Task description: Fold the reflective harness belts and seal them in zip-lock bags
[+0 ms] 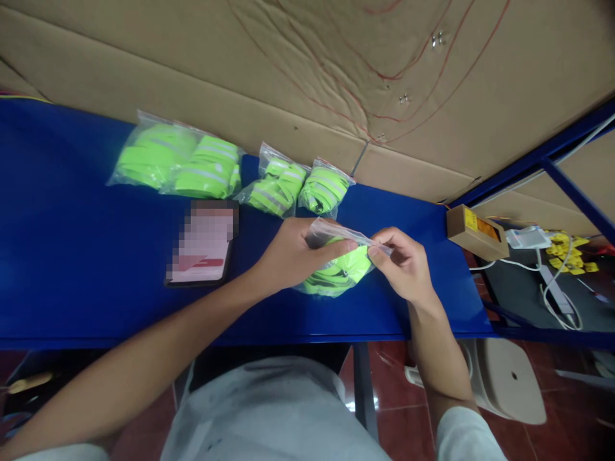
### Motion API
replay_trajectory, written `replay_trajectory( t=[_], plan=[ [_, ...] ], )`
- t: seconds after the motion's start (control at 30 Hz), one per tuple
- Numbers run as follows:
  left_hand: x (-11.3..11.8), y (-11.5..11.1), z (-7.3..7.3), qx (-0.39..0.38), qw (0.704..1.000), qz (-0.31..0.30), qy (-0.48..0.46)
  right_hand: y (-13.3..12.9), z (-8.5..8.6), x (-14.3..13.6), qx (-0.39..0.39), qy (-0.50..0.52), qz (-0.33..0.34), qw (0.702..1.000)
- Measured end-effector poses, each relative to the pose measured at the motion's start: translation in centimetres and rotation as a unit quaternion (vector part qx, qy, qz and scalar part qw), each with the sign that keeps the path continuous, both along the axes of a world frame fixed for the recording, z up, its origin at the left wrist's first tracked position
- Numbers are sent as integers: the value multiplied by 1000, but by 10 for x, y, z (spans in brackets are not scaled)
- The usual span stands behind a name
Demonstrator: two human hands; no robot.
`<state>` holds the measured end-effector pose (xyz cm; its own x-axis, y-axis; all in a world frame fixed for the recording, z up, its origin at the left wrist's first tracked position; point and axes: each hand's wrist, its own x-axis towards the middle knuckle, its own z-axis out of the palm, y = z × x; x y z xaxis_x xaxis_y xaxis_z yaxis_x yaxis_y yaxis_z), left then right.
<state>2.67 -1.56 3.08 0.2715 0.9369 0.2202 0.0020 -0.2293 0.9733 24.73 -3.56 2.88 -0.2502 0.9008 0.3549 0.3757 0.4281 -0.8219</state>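
Between my hands is a clear zip bag (331, 282) with a rolled neon-yellow reflective strap inside, over the front part of the blue table. My left hand (295, 253) grips the bag's left side near its top, thumb lying across the plastic. At the right end of the bag's mouth, my right hand (402, 261) pinches the edge between thumb and fingers. Behind it, a smaller filled bag (324, 191) and another bag of neon straps (276, 189) lie against the cardboard wall.
Two larger bags of neon straps (206, 169) lie at the back left. A phone (202, 246) rests on the blue table (72, 256). At the right are a small cardboard box (473, 234), white cables and yellow pieces (569, 251). A beige stool (512, 381) stands below.
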Motion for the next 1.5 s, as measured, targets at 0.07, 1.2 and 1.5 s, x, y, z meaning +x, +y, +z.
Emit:
replay_trajectory(
  t=[0.07,1.2,1.5],
  plan=[
    [1,-1,0,8,1000,0,9,-1,2,-1,-12,3,14,1000],
    [-9,0,0,109,993,-21,-36,-6,4,-4,45,-37,-13,998],
    [-15,4,6,66,996,-48,-33,3,9,-9,20,-42,15,999]
  ],
)
